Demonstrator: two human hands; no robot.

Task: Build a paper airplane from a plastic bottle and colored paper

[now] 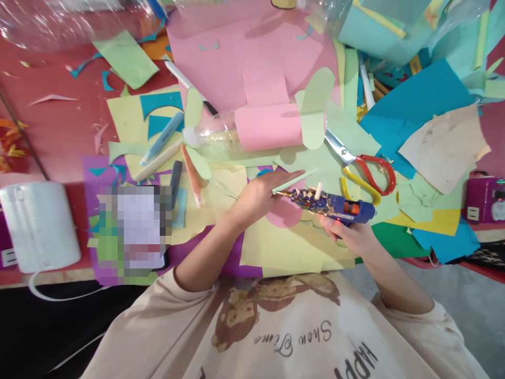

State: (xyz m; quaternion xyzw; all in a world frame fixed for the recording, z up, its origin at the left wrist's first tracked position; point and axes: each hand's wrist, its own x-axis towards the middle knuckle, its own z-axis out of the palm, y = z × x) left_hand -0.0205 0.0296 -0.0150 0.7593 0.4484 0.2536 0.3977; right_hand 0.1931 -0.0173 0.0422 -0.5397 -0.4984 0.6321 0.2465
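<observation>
My right hand [349, 234] is wrapped round a blue glue gun [335, 204] whose nozzle points left. The nozzle tip meets a narrow pale green paper strip [294, 181] that my left hand [258, 195] pinches at its near end. Both hands hover over yellow and pink paper sheets at the table's front edge. Just beyond them lies a clear plastic bottle [215, 138] wrapped in a pink paper band [270, 126] with pale green leaf shapes stuck on.
Scissors [361, 168] with red and yellow handles lie right of the bottle. Markers and pens [163, 139] lie to the left. Cut paper in pink, teal, green and yellow covers the red table [47, 126]. A white roll [37, 226] sits at the left, a purple box [485, 200] at the right.
</observation>
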